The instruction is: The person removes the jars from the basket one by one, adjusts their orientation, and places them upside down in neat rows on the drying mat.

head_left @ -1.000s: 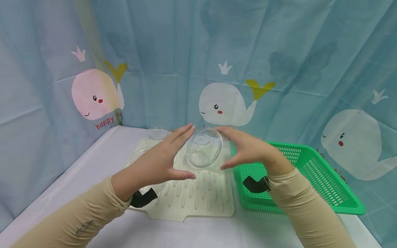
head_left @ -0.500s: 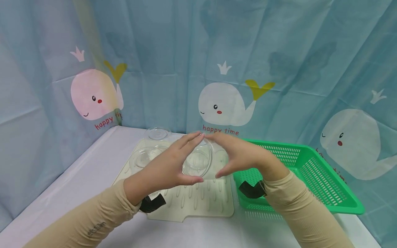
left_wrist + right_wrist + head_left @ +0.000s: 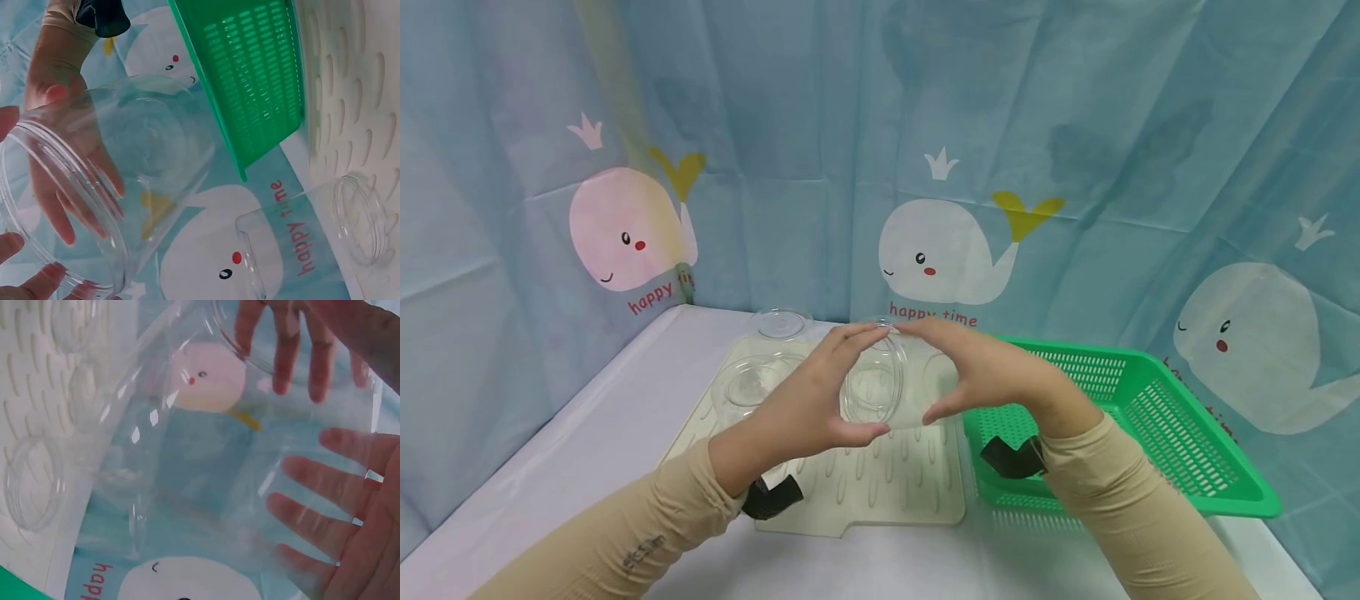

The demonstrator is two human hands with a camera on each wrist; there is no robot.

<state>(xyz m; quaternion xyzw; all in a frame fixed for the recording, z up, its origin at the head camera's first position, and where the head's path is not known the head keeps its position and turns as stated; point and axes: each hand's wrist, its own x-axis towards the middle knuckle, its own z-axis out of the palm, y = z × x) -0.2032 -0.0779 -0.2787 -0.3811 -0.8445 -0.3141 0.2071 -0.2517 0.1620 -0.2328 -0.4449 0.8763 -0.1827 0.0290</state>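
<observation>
Bowl: a clear bowl [image 3: 874, 385], see-through with a round rim, tipped on its side, its opening facing the left hand.
Where: held in the air above the cream drying mat [image 3: 880, 487], left of the green basket [image 3: 1150, 417].
Fingers: it sits between both palms, fingertips nearly meeting over its top.
Left hand [image 3: 808, 404]: fingers straight, thumb under the rim, pressing.
Right hand [image 3: 981, 375]: flat against the bowl's base, fingers spread and straight.

The head camera is looking forward and down across the surface [image 3: 587, 467] toward its far edge and the curtain. Each wrist camera is sitting very close, the left facing the green basket [image 3: 256, 81], the right facing across to the drying mat [image 3: 37, 387]. All three are sharing the clear bowl [image 3: 872, 383].
</observation>
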